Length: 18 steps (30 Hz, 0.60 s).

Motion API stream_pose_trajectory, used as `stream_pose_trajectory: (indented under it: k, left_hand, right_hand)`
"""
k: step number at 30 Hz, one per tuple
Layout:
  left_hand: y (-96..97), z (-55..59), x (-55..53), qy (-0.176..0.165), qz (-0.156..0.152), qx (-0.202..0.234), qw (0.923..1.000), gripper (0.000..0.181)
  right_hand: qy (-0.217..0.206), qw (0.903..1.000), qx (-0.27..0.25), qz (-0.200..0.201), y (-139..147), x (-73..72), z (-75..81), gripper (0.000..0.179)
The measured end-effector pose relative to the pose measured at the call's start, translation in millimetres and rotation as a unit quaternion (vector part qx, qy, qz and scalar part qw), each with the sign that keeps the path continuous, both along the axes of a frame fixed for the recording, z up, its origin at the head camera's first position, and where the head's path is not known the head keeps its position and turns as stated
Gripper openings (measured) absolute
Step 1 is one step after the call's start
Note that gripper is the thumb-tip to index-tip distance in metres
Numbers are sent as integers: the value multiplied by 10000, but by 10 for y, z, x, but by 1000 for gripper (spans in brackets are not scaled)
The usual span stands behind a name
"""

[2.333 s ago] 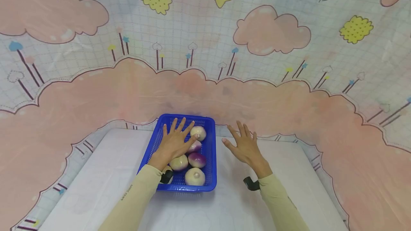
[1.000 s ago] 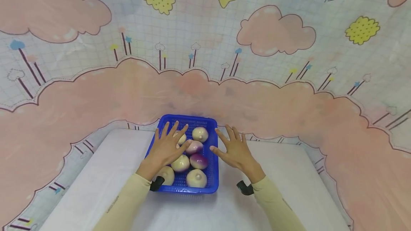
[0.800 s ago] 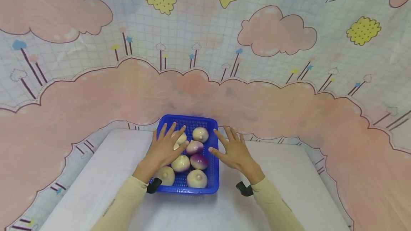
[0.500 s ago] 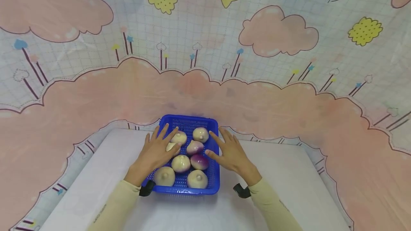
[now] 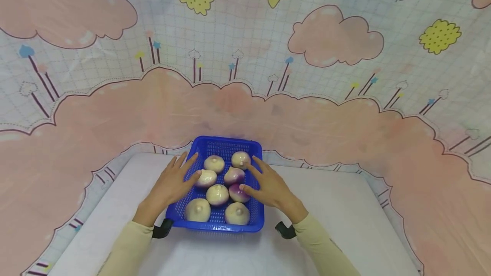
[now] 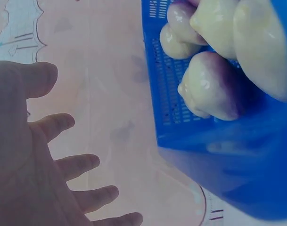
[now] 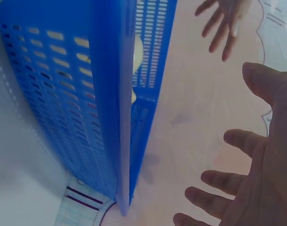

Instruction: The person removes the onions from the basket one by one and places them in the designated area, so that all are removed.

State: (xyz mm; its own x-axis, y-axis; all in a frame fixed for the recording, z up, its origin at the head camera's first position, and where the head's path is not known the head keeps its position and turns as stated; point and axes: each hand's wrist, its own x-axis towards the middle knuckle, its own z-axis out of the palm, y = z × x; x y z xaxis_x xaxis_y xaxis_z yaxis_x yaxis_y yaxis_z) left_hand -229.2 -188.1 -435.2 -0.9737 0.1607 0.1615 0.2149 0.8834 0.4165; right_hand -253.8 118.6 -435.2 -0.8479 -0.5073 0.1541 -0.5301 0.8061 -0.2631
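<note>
A blue plastic basket (image 5: 226, 226) with several white and purple onions in it stands on the white table. One pale onion (image 5: 197, 210) lies at its near left corner, a purple one (image 5: 238, 192) on its right side. Fingers spread, my left hand (image 5: 168, 184) hovers at the basket's left side, its fingertips over the rim in the head view. Over the right rim my right hand (image 5: 270, 184) is spread too, thumb and forefinger overlapping the onions there. Both wrist views show the left palm (image 6: 20, 155) and right palm (image 7: 261, 174) holding nothing, apart from the basket wall.
White cloth covers the table (image 5: 330, 208) on both sides of the basket. Behind it hangs a printed curtain (image 5: 245, 110) with pink clouds, close to the basket's far edge. A black wrist mount (image 5: 163, 228) sits under the left sleeve, another (image 5: 285, 230) by the right.
My left hand has moved left from over the onions to the basket's left side, uncovering them. My right hand has come left from beside the basket to over its right rim.
</note>
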Motion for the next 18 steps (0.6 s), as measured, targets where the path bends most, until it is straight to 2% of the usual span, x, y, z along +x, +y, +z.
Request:
stream_pose_trajectory:
  k: [6, 11, 18]
  left_hand:
    - [-105, -31, 31, -137, 61, 278, 9995, 66]
    - [-191, -98, 49, -161, 94, 417, 9990, 66]
    - [-282, -218, 70, -256, 147, 711, 9970, 63]
  right_hand:
    - [-191, 9996, -74, 187, -46, 22, -20, 74]
    - [-532, 9979, -165, 318, -99, 62, -9, 74]
    - [-645, 9963, -14, 571, -159, 110, 8, 70]
